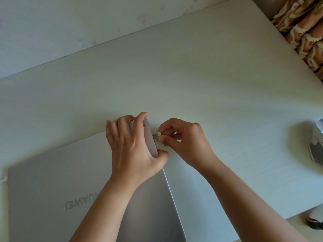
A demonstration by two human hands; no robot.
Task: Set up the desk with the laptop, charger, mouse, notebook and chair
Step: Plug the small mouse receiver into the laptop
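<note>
At laptop's corner, left hand grips; right hand pinches plug.

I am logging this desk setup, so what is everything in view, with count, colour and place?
laptop: one, silver, lid closed, lower left on the desk
USB plug: one, white with a metal end, at the laptop's far right corner
desk: one, pale wood-grain, fills most of the view
grey object: one, cut off at the right edge, on the desk; cannot tell what it is
curtain: one, brown and cream pattern, top right
wall: pale, behind the desk
left hand: one, fingers curled round the laptop's corner
right hand: one, fingers pinch the USB plug
</note>
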